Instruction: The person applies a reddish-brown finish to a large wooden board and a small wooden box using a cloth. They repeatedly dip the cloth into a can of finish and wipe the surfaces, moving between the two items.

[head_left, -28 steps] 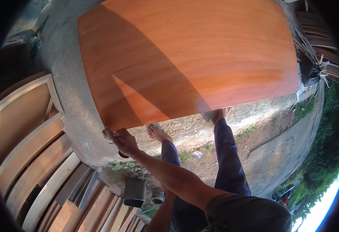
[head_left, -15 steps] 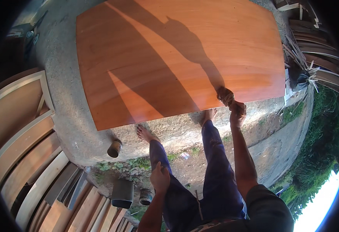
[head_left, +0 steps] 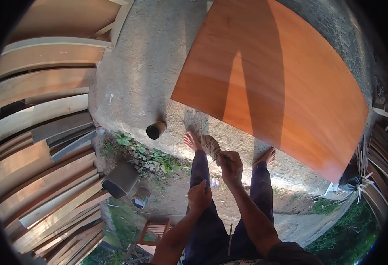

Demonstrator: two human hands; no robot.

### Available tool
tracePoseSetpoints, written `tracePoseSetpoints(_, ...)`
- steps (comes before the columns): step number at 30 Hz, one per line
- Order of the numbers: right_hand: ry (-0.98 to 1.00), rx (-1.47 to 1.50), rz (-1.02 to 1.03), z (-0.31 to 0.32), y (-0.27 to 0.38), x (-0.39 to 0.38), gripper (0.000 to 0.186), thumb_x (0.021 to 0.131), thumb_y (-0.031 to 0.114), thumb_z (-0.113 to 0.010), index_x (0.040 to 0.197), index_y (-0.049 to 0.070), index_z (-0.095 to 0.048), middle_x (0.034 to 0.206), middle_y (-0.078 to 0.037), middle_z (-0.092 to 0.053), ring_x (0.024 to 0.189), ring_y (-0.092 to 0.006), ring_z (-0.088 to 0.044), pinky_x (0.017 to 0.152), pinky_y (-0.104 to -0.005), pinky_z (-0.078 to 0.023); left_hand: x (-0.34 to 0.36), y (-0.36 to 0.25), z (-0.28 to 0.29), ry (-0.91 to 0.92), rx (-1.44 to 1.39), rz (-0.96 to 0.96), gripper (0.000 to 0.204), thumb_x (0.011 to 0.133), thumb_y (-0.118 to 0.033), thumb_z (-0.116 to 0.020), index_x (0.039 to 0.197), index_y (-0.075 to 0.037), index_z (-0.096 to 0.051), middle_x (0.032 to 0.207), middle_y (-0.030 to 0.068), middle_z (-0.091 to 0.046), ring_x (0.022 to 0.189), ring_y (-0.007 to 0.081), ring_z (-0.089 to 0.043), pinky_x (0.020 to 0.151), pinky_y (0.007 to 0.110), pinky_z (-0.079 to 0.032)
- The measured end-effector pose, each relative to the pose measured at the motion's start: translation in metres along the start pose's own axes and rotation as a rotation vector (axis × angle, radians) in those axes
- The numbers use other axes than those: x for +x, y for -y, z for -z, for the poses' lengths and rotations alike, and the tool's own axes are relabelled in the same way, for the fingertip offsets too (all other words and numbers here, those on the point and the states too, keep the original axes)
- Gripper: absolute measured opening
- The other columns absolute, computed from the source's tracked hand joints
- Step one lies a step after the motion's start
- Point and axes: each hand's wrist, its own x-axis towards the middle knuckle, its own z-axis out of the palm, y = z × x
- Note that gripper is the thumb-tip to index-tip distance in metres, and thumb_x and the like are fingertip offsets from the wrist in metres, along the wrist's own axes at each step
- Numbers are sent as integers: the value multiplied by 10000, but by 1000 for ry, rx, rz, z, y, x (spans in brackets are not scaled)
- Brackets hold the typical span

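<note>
My right hand (head_left: 231,168) is closed around the end of a bunched cloth-like pad (head_left: 211,147), pale and dark striped, which looks bound. The pad hangs over the concrete beside my left foot, apart from the board. In front of me a large reddish-orange wooden board (head_left: 317,84) lies flat, with shadows across it. My left hand (head_left: 199,197) hovers before my left thigh. Its fingers are curled and the thumb side points up; whatever may be inside the curl is hidden. A dark round can (head_left: 156,130) stands on the concrete to the left of my feet.
Stacked planks and frames (head_left: 39,115) line the left side. A grey square container (head_left: 120,179) and a smaller bucket (head_left: 140,197) stand beside green plants (head_left: 143,154). At the right are wood strips and a black bag (head_left: 349,182). A wooden stool-like piece (head_left: 155,234) is behind me.
My view has turned left. My right hand has brought the pad off the board's near edge and leftward, near the can. My left hand stays before my left leg.
</note>
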Motion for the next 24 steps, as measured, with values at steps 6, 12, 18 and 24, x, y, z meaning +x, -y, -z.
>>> tracePoseSetpoints(6, 259, 32, -17, -140, 15, 58, 229, 939, 82, -704, 1124, -32, -634, 941, -78, -662, 775, -95, -645, 687, -244, -528, 14, 33, 23, -94, -257, 74, 442, 875, -247, -660, 1275, -64, -621, 1045, 147, -710, 1020, 331, -663, 927, 476, -487)
tracePoseSetpoints(12, 357, 18, -188, -219, -22, 51, 175, 874, 73, -767, 1029, 12, -715, 1096, -127, -707, 1195, -230, -634, 1002, -339, -492, 15, 49, 35, -65, -468, 206, 448, 889, -239, -655, 1303, -76, -610, 1073, 118, -703, 1062, 308, -643, 960, 458, -473)
tracePoseSetpoints(18, 410, 43, -168, -284, -26, 66, 163, 890, 118, -762, 986, 1, -701, 866, -51, -694, 740, -94, -635, 663, -272, -549, 14, 52, 37, -205, -529, 207, 408, 884, -233, -648, 1257, -72, -613, 1059, 146, -693, 1046, 315, -643, 986, 480, -434)
tracePoseSetpoints(24, 520, -97, -142, -343, -74, 73, 163, 877, 133, -774, 976, 20, -711, 862, -34, -704, 797, -102, -643, 734, -272, -529, 17, 51, 32, -240, -640, 277, 413, 881, -243, -654, 1261, -84, -616, 1060, 121, -694, 1063, 294, -639, 1003, 471, -423)
